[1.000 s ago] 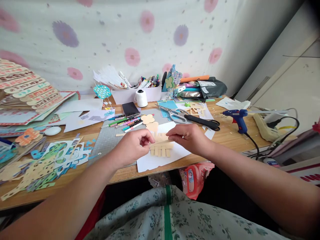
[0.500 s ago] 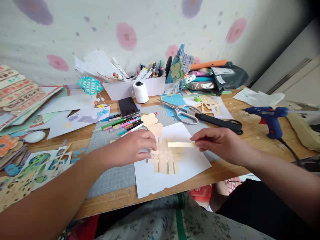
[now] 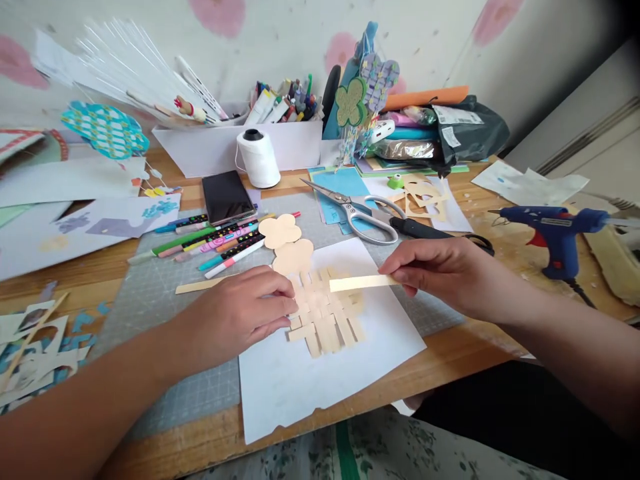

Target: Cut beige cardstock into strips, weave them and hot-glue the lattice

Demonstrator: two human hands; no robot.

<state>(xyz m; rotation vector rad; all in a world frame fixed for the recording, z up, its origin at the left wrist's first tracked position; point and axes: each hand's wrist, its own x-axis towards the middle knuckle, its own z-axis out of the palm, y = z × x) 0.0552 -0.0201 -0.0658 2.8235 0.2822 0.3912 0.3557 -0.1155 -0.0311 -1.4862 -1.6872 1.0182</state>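
My right hand [image 3: 435,277] pinches one end of a cream paper strip [image 3: 357,284] between thumb and fingers. The strip's free end points left, over the right part of a woven mat of cream paper strips [image 3: 327,320]. That mat lies on a white sheet [image 3: 340,393], its crossed strips ending loose at the bottom. With curled fingers, my left hand [image 3: 260,303] holds the mat's left edge; its fingertips are partly hidden. Another cream strip [image 3: 197,285] pokes out behind my left hand. Two cream flower-shaped cutouts [image 3: 293,255] lie just beyond the mat.
Beyond the sheet are scissors [image 3: 357,213], several markers [image 3: 225,243], a phone [image 3: 227,198] and a white thread spool [image 3: 259,160]. A blue glue gun [image 3: 555,233] stands at right. A grey cutting mat [image 3: 200,393] lies underneath. Paper scraps [image 3: 40,347] are at left.
The camera view has come closer and shifted right. My right hand still holds the strip over the mat, now tilted slightly differently. My left hand stays at the mat's left edge.
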